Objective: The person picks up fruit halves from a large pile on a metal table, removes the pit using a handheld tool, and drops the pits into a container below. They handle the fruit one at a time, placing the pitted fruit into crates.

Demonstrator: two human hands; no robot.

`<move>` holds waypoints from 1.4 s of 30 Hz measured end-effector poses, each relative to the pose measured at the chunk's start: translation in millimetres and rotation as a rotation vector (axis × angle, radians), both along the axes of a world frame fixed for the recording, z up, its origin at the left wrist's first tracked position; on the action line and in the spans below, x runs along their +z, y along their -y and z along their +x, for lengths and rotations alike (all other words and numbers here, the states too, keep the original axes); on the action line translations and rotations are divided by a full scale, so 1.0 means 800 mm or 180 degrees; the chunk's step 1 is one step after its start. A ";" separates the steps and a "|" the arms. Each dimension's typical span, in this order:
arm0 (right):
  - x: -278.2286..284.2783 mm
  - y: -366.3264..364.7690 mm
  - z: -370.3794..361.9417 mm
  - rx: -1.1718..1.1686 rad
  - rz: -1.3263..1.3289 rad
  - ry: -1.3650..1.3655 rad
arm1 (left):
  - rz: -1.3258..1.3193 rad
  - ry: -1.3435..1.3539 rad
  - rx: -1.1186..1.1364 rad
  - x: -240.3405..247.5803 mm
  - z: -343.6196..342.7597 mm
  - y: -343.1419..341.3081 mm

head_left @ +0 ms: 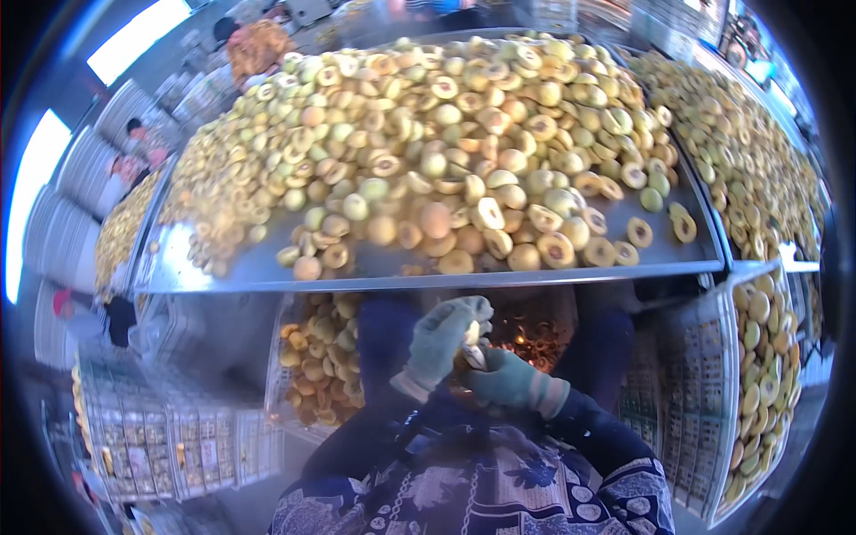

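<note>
In front of my lap, my left hand (pixel 440 346), in a grey-green glove, is closed around a small piece of pale yellow fruit (pixel 472 333). My right hand (pixel 510 382), gloved alike, grips a small shiny metal tool (pixel 473 358) whose tip meets the fruit. The tool's exact kind is hard to make out, since fingers cover part of it. Just beyond both hands stands a metal table (pixel 374 283) heaped with halved yellow peaches (pixel 432 165), many with brown pits or hollows showing.
A crate of peach halves (pixel 325 357) stands beside my left leg; reddish-brown pits (pixel 535 343) lie between my knees. At right is another full crate (pixel 727 392). Stacked crates (pixel 169 446) stand at left. Several people, one in an orange top (pixel 257 52), are farther back.
</note>
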State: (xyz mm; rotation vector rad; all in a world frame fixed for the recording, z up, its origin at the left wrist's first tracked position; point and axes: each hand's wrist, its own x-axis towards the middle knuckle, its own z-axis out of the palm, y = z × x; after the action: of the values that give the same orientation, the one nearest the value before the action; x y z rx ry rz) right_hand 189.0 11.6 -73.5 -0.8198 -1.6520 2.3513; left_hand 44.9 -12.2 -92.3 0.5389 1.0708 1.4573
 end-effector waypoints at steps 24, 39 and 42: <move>-0.026 0.013 -0.063 0.0169 -0.3862 -0.2720 | 0.0510 0.0542 0.1912 -0.005 -0.079 0.001; -0.141 -0.041 -0.029 -0.1150 -0.1443 0.1316 | -0.2763 -0.4875 0.1354 -0.193 -0.238 0.118; -0.187 -0.039 -0.011 -0.0115 -0.0068 0.1619 | -0.2290 -0.4969 0.0702 -0.198 -0.239 0.120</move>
State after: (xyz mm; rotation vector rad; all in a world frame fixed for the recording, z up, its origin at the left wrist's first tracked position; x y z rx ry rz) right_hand 180.1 42.9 -223.4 -1.5379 -1.7551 2.2601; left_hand -146.3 -107.9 -250.8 1.0448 2.7584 0.4725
